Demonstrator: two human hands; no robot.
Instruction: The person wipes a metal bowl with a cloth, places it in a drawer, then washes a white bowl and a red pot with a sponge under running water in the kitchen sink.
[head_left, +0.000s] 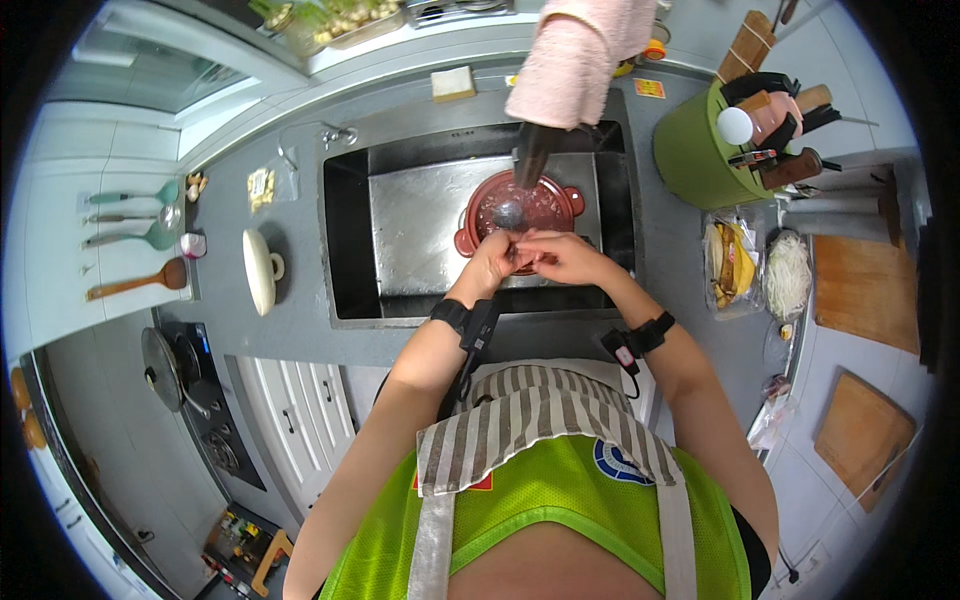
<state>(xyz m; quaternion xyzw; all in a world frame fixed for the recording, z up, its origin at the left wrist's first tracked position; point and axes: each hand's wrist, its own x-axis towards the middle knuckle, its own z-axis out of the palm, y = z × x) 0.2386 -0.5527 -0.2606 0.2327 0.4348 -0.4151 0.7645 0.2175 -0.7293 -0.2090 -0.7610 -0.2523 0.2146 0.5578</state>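
My left hand (495, 259) and my right hand (571, 259) meet at the fingertips over the near rim of a red two-handled pot (574, 199). Whether anything small lies between the fingers is hidden. The pot stands in a stainless steel sink (420, 225) and appears to hold water. A dark tap spout (534, 154) hangs over the pot, its upper part wrapped in a pink towel (562, 75). Below the spout, a round greyish shape shows inside the pot; I cannot tell what it is.
On the left counter are a cream lid (259, 271) on its edge and a bag of pale pieces (262, 187). A sponge (453, 84) sits behind the sink. To the right stand a green utensil bin (690, 146), packaged bananas (731, 262) and white shreds (789, 276).
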